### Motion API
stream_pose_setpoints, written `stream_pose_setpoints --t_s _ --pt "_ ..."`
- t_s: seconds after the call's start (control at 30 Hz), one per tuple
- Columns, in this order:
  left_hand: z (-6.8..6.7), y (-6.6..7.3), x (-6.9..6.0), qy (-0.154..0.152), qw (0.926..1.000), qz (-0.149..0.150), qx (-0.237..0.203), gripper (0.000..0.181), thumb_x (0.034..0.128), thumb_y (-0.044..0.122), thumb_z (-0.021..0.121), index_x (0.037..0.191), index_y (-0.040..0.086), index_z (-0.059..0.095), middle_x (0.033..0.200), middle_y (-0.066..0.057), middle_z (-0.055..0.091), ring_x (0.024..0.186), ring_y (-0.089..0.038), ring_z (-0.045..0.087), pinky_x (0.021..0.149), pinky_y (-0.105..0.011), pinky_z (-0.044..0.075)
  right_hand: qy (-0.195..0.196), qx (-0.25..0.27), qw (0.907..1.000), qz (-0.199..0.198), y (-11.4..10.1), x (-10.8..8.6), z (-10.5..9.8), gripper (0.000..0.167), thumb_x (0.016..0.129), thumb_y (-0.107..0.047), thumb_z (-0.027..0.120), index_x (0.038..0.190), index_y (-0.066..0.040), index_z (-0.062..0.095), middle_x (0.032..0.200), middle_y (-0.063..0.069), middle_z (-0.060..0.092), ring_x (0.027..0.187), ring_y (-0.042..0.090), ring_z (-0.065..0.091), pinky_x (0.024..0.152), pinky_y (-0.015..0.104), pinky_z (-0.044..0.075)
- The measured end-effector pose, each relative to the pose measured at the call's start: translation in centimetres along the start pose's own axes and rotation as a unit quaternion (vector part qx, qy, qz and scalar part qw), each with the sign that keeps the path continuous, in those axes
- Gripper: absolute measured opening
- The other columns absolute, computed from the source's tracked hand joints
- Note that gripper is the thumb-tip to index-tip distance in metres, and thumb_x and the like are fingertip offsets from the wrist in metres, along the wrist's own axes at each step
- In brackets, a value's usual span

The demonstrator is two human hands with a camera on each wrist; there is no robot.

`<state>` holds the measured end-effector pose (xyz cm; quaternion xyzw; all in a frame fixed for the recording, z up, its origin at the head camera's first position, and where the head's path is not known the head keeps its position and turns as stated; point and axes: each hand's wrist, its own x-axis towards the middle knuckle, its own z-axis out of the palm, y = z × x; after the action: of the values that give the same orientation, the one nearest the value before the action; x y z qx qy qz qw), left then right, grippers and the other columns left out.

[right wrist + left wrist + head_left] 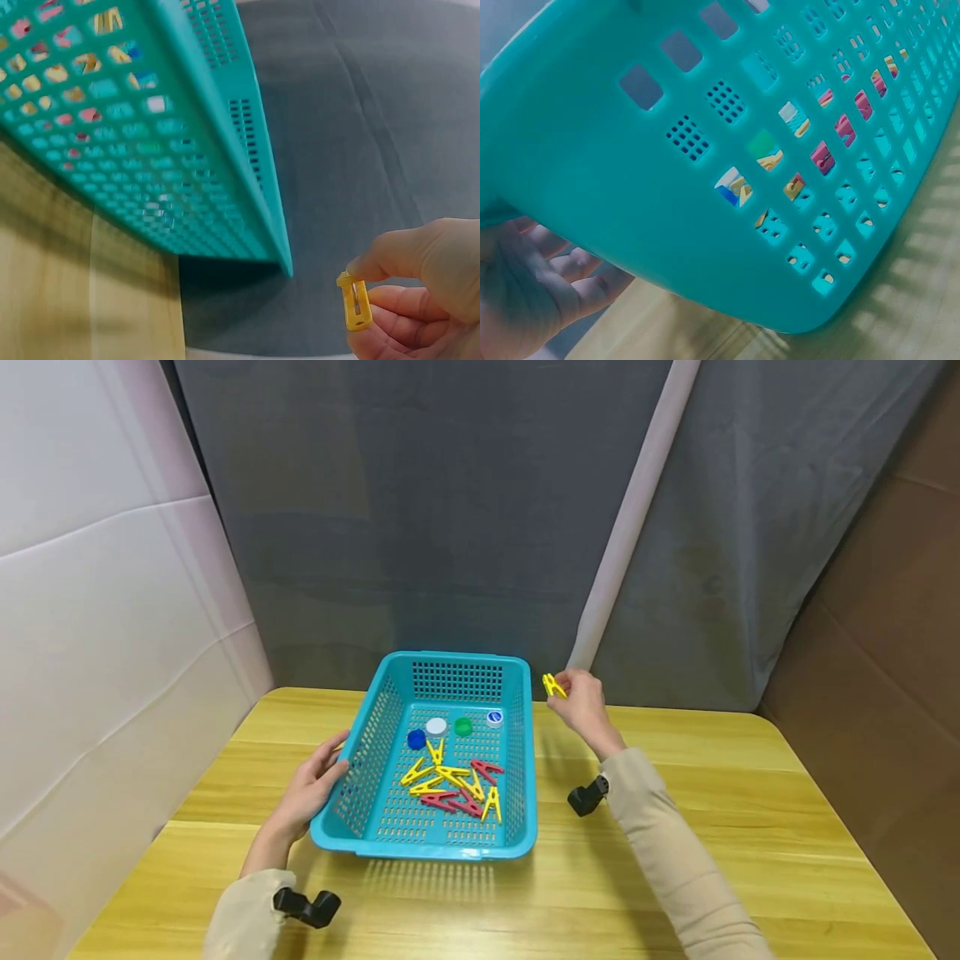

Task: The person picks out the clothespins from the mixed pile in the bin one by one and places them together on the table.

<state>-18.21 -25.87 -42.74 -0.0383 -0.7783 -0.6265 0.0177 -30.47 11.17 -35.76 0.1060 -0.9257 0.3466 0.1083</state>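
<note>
1. Right hand: thumb and fingers pinch one yellow clothespin, just right of the basket's far corner.
2. Left hand: fingers curl under the turquoise basket's left rim, holding it.
3. Inside the basket's nearer part: other yellow pegs, red pegs.
4. Farther inside: four caps.
5. Beneath the basket: wooden table.

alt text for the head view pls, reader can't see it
A person's right hand pinches a yellow clip beside a turquoise basket; the left hand holds its rim. Yellow and red clips and four caps lie inside.
</note>
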Motion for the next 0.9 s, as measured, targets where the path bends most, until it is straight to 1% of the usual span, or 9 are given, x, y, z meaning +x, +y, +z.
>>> stream_pose_setpoints --t_s 0.1,0.47,0.67,0.9 --pt "0.0 0.0 0.0 -0.001 1.0000 0.001 0.002 0.052 0.1014 0.010 0.037 0.148 -0.001 0.018 0.138 -0.033 0.036 0.098 0.003 0.052 0.078 -0.019 0.047 0.003 0.003 1.0000 -0.001 0.9 -0.2 -0.3 0.033 0.082 -0.007 0.068 0.110 0.009 0.061 0.105 0.024 0.059 0.093 0.034 0.056 0.082 0.043 0.049" --pt "-0.1 0.1 0.0 0.003 0.9999 -0.009 0.009 0.052 0.1018 0.010 0.036 0.149 0.001 0.017 0.139 -0.031 0.035 0.098 0.004 0.051 0.078 -0.019 0.046 -0.006 0.008 0.9995 0.030 3.2 -0.7 -0.8 0.033 0.082 -0.006 0.066 0.111 0.010 0.059 0.103 0.025 0.057 0.092 0.034 0.054 0.081 0.043 0.048" --pt "-0.1 0.0 -0.1 0.000 0.9999 -0.008 0.013 0.052 0.1021 0.012 0.036 0.149 0.000 0.015 0.140 -0.032 0.034 0.098 0.004 0.051 0.078 -0.019 0.047 -0.013 0.008 0.9982 0.058 3.9 -1.2 -0.5 0.035 0.083 -0.006 0.067 0.112 0.010 0.059 0.104 0.024 0.056 0.093 0.033 0.055 0.080 0.041 0.049" --pt "0.0 0.1 0.0 0.001 0.9998 -0.010 0.015 0.052 0.1021 0.012 0.036 0.149 0.001 0.016 0.140 -0.031 0.034 0.099 0.004 0.050 0.078 -0.018 0.046 0.002 -0.001 0.9982 0.060 5.3 -2.0 0.4 0.032 0.080 -0.005 0.070 0.106 0.011 0.060 0.097 0.024 0.058 0.086 0.032 0.055 0.076 0.041 0.048"
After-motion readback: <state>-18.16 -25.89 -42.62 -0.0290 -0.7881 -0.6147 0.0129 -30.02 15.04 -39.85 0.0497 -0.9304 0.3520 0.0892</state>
